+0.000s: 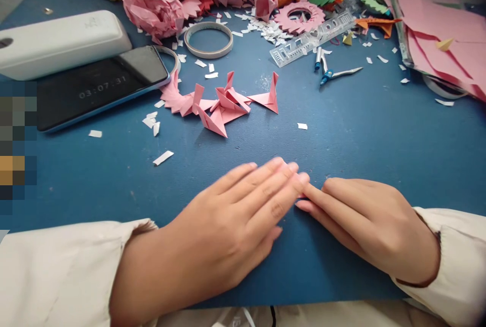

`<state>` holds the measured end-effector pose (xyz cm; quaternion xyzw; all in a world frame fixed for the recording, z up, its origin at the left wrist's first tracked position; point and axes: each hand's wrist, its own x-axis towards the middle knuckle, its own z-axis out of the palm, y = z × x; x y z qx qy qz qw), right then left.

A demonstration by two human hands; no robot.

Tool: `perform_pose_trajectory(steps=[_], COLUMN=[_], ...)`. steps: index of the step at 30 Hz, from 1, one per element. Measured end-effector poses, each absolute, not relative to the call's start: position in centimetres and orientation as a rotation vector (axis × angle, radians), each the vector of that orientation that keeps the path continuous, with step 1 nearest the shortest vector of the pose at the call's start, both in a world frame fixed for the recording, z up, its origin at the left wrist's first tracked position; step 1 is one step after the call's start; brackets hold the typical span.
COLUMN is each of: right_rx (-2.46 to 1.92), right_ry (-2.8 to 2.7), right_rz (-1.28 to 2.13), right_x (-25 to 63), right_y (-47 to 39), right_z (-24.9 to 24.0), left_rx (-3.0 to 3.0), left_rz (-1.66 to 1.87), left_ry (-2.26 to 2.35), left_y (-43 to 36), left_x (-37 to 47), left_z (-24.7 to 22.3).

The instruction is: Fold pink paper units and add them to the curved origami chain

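My left hand (243, 220) lies flat with its fingers stretched out, pressing on a small piece of pink paper (301, 196) that is mostly hidden beneath the fingertips. At the paper's right end, my right hand (368, 220) pinches with thumb and forefinger, its other fingers curled in. Just beyond both hands, several folded pink paper pieces (228, 109) stand on the blue table (364, 139). A pink pleated paper piece (180, 99) adjoins them on the left.
A phone (104, 86) and a long white case (63, 41) lie at left. Farther back are a tape roll (208, 55), a clear ruler (315, 38), a drawing compass (330, 71), white paper scraps (163, 158) and a crumpled pink paper flower (152, 5). Pink sheets (436, 23) are stacked at right.
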<state>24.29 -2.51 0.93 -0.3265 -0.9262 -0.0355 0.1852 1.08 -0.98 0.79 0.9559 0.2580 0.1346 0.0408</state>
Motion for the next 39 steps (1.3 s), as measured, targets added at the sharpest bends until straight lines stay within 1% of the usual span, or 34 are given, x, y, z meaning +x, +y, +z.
perform_pose_trajectory(steps=[3,10,13,18,21,24,30,35,39], right_rx=[-0.896,-0.808,-0.765,-0.737,-0.729,-0.785,-0.999,-1.004,-1.049], right_ry=[-2.630,-2.670,-2.691,-2.704,-2.675,-2.640,-2.600,-2.595,-2.584], right_rz=[-0.128,-0.163,-0.163,-0.164,-0.160,-0.132,0.072,0.055,0.110], right_x=[24.5,24.9,24.9,25.2,25.2,25.2,25.1,25.2,25.0], right_y=[-2.2,-1.9,-1.7,-1.4,-1.3,-1.2,-1.1,-1.3,-1.2], right_z=[0.9,1.1,1.1,1.2,1.1,0.8,0.4,0.5,0.5], left_rx=[3.011,3.160,3.187,3.112,3.081,3.036,2.809,2.772,2.617], left_rz=[0.627,0.701,0.669,0.701,0.654,0.624,0.577,0.567,0.509], left_ry=[1.016,0.797,0.688,0.710,0.707,0.710,0.847,0.872,0.963], left_y=[-1.0,-0.9,-0.8,-0.6,-0.4,-0.1,0.5,0.8,0.8], left_x=[0.8,0.2,0.1,0.2,0.3,0.4,0.6,0.6,0.9], left_z=[1.0,1.3,1.5,1.4,1.2,1.0,0.8,0.8,0.8])
